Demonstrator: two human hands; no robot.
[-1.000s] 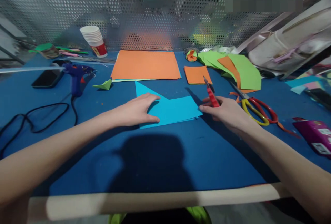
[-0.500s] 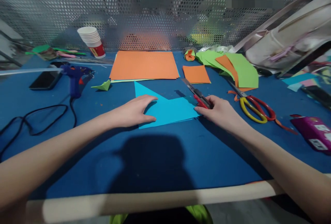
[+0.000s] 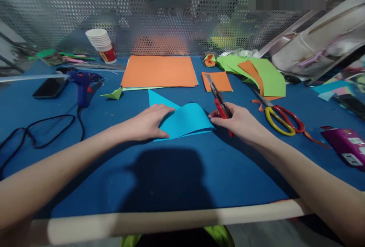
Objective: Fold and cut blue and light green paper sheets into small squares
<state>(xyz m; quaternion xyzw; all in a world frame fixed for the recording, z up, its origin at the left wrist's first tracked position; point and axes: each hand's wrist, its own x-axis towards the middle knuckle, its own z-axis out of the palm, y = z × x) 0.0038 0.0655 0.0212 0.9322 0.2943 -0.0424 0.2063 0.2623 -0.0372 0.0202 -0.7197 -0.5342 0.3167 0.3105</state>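
Observation:
A folded sheet of bright blue paper [image 3: 185, 119] lies in front of me, its pointed corner at the upper left. My left hand [image 3: 148, 121] rests over the paper's left part, thumb and fingers apart. In my right hand [image 3: 239, 121] is a red and black utility knife [image 3: 221, 104], its blade out and pointing away from me. The right fingertips are at the paper's right edge, where the top layer curves up off the layer beneath. Part of the knife's handle is hidden by my fingers.
Behind the paper lies an orange paper stack [image 3: 159, 71], with small orange squares [image 3: 224, 83] beside it. Scissors [image 3: 282, 119] and a purple pack [image 3: 345, 146] are on the right. A blue glue gun [image 3: 82, 87], phone [image 3: 49, 88] and stacked cups [image 3: 101, 45] stand left.
My right hand has shifted slightly left, pushing the paper's right edge inward so the top layer now bulges. The knife has turned more upright. My left hand has hardly moved.

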